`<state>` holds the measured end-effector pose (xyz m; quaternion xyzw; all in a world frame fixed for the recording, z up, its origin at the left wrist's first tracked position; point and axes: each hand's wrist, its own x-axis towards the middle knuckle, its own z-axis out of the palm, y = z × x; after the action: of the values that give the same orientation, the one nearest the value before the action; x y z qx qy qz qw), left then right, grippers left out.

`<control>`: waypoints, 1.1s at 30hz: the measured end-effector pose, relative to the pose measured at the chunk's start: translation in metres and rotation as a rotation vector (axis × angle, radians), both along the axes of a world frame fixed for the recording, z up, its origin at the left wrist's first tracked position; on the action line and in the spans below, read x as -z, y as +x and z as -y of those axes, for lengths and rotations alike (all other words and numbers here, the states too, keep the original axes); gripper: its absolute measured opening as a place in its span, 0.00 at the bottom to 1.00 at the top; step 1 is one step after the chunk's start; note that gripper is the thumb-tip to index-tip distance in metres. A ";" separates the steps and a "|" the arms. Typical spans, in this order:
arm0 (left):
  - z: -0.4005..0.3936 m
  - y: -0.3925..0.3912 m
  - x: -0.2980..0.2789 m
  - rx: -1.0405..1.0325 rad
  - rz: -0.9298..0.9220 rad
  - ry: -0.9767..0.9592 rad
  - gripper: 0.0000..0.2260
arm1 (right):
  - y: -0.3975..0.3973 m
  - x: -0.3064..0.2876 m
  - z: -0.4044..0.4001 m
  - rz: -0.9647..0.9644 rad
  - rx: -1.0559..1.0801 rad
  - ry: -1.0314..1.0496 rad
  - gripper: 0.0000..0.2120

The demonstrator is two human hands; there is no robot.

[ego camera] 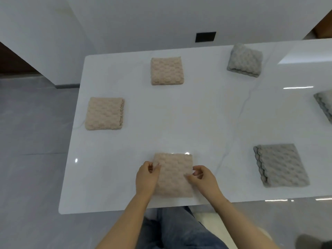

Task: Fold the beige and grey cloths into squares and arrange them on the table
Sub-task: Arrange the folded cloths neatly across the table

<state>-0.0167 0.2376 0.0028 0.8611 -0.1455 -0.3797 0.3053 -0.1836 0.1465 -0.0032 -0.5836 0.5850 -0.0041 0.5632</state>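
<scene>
The folded beige cloth [173, 175] lies at the tabletop's [197, 114] 6 o'clock edge. The left hand [146, 177] and right hand [202, 178], forearms angled inward, each pinch a side edge, grip pressed on fabric. Two beige squares lie at 9 and 11 o'clock.

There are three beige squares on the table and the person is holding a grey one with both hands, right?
Not quite. The cloth held in both hands is beige, not grey, as the head view shows. That makes three beige squares counting the one held; the other two lie flat on the table. The grey cloths sit untouched on the right side.
</scene>
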 end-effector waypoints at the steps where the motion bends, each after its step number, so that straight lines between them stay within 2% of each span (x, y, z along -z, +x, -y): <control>1: 0.000 -0.002 0.002 -0.013 -0.012 -0.005 0.11 | 0.002 0.002 0.001 -0.010 -0.005 -0.011 0.15; 6: -0.008 -0.009 0.005 -0.065 -0.086 0.001 0.14 | 0.005 0.005 0.003 -0.014 0.061 -0.037 0.11; 10: -0.011 -0.005 0.009 -0.062 -0.070 -0.022 0.15 | 0.004 0.008 0.006 -0.030 0.091 -0.071 0.10; 13: -0.009 0.002 0.012 -0.029 -0.043 -0.067 0.11 | 0.004 0.011 0.010 -0.047 0.100 -0.096 0.12; 17: 0.000 0.011 0.012 0.046 -0.109 -0.118 0.06 | 0.005 0.013 0.017 -0.017 0.129 -0.083 0.14; 20: 0.004 0.018 0.015 0.133 -0.026 -0.111 0.05 | 0.006 0.015 0.017 -0.042 0.107 -0.112 0.15; 25: 0.006 0.027 0.021 0.217 0.028 -0.031 0.11 | 0.012 0.019 0.014 -0.116 0.070 -0.208 0.15; 27: 0.007 0.030 0.021 0.272 0.122 -0.017 0.08 | 0.014 0.019 0.011 -0.144 0.062 -0.239 0.16; 28: 0.008 0.031 0.021 0.294 0.165 -0.045 0.06 | 0.015 0.019 0.011 -0.152 0.059 -0.247 0.16; 31: 0.009 0.035 0.026 0.438 0.200 -0.169 0.11 | 0.016 0.018 0.011 -0.144 0.074 -0.236 0.17; 33: 0.010 0.038 0.028 0.524 0.225 -0.196 0.09 | 0.015 0.017 0.011 -0.121 0.090 -0.223 0.16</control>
<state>0.0210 0.2277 -0.0255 0.7973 -0.4318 -0.3317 0.2605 -0.1690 0.1353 -0.0205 -0.6149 0.6393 -0.0592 0.4580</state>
